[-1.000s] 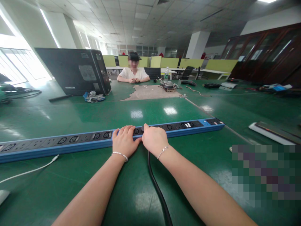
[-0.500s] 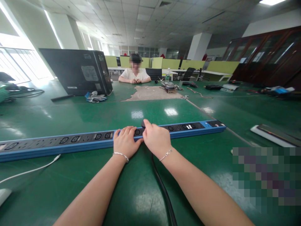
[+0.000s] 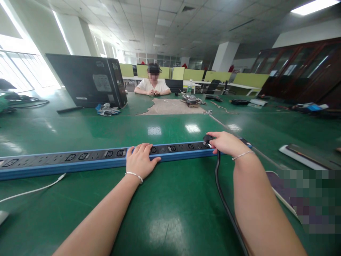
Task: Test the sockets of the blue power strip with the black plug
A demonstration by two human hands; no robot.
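Note:
A long blue power strip (image 3: 96,163) with black sockets lies across the green table in front of me. My left hand (image 3: 140,158) grips it near the middle, fingers over the top and thumb stretched along the near side. Further right, my right hand (image 3: 226,144) has a black plug (image 3: 207,139) pinched at the strip's socket face. A thick black cord (image 3: 221,192) hangs from the plug and runs toward me beside my right forearm. Whether the plug's pins are in a socket is hidden.
A black computer case (image 3: 87,81) and gloves (image 3: 108,109) stand at the back left. Across the green table (image 3: 165,192) sits a person (image 3: 151,85). A white cable (image 3: 39,192) lies near left; a pale flat device (image 3: 301,156) lies at right.
My right hand has moved right along the power strip with the plug and its cord, away from my left hand. The left hand has stayed on the strip.

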